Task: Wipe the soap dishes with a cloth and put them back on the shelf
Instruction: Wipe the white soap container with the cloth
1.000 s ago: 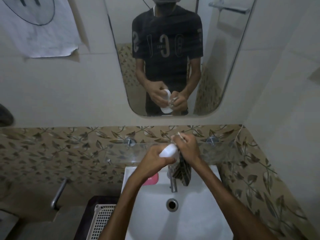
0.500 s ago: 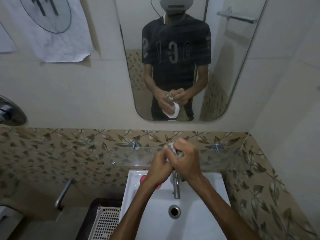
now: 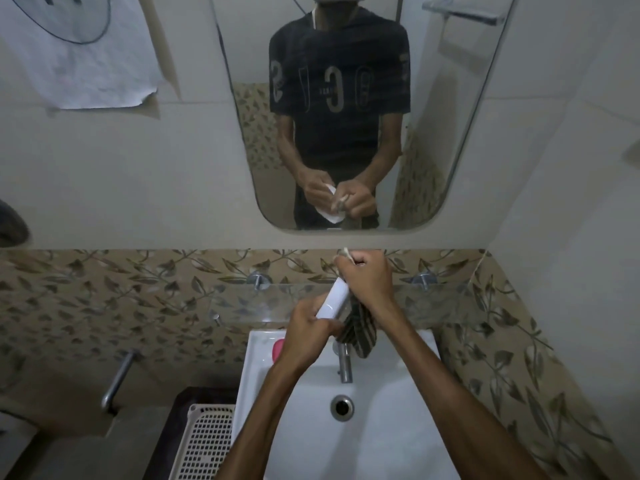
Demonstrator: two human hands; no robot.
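White plastic soap dish (image 3: 333, 300): we are holding it over the sink (image 3: 398, 427), just in front of the glass shelf (image 3: 436, 303).
Long axis: slanting up and away from our left hand (image 3: 304, 332) toward our right hand (image 3: 367, 284).
Left fingers: pinching the dish's lower end.
Right fingers: pressing the striped cloth (image 3: 360, 329) against its upper end.
Change: half a second ago our hands were hiding the dish; now it is showing edge-on.

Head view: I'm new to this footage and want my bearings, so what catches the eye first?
At centre, above the white sink, the left hand holds a white soap dish while the right hand works a dark striped cloth against it. Just behind runs the glass shelf, and above it the mirror shows the same hands reflected.
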